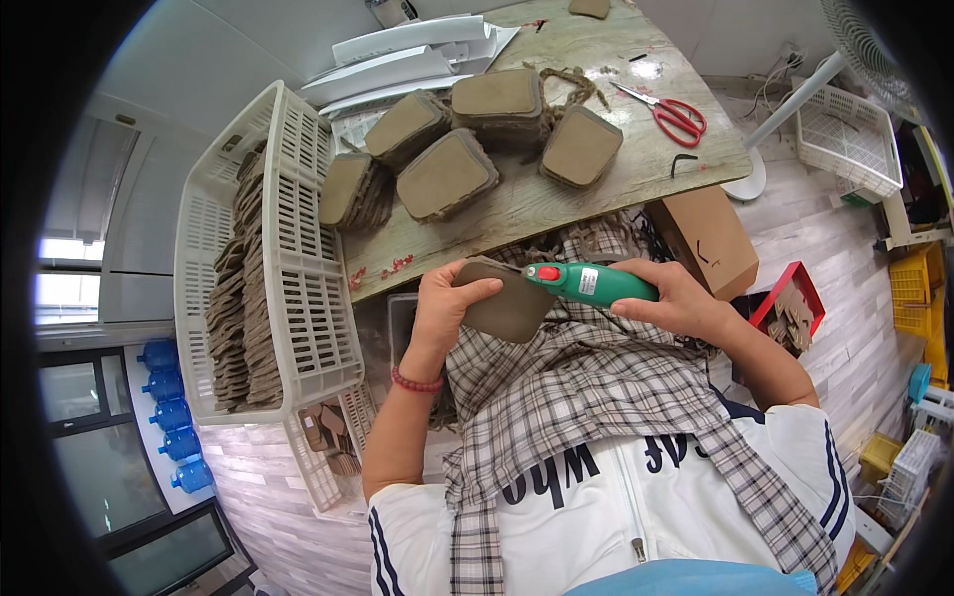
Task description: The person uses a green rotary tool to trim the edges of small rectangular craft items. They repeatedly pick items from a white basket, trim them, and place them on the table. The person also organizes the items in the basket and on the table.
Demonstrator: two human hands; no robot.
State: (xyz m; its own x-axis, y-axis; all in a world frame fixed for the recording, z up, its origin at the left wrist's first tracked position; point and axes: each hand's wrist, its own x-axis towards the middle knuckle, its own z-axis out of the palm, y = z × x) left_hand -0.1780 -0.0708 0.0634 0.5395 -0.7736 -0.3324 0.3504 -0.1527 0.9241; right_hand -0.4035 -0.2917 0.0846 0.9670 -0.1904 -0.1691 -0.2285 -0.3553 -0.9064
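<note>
Above my lap, my left hand pinches a brown rounded pad between thumb and fingers at its left side. My right hand is wrapped round a green handheld electric cutter with a red switch. The cutter's head meets the pad's upper right edge; its blade is too small to make out. On the table beyond lie several stacks of similar pads. Red-handled scissors rest at the table's right.
The worn wooden table has trimmed strips and white sheets on it. A white crate full of pads stands left. A cardboard box, a red box and a fan are on the right.
</note>
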